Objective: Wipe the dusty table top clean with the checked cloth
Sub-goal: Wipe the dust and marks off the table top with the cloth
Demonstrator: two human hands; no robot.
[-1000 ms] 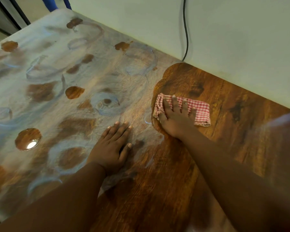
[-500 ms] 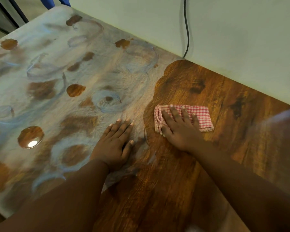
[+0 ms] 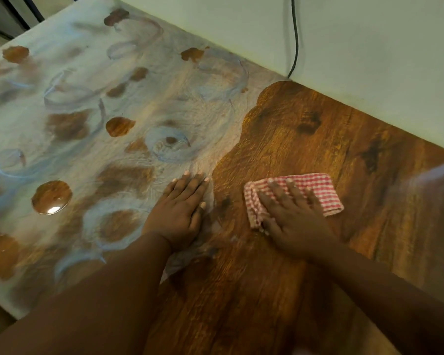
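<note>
Our right grip [image 3: 290, 213] lies flat and spread, pressing the folded checked cloth [image 3: 315, 193] onto the tabletop [image 3: 305, 139], while our left grip [image 3: 180, 208] rests open and empty at the dust's edge. We judge roughly half done: the right side shows clean wood, and the left side remains coated in pale dust [image 3: 92, 80].

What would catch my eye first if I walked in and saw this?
The table top is split in two: its left part lies under pale, smeared dust with rings and bare brown spots, its right part is clean, glossy wood. On the clean side the right hand presses flat on a folded red-and-white checked cloth. The left hand rests palm down at the dust's edge.
</note>
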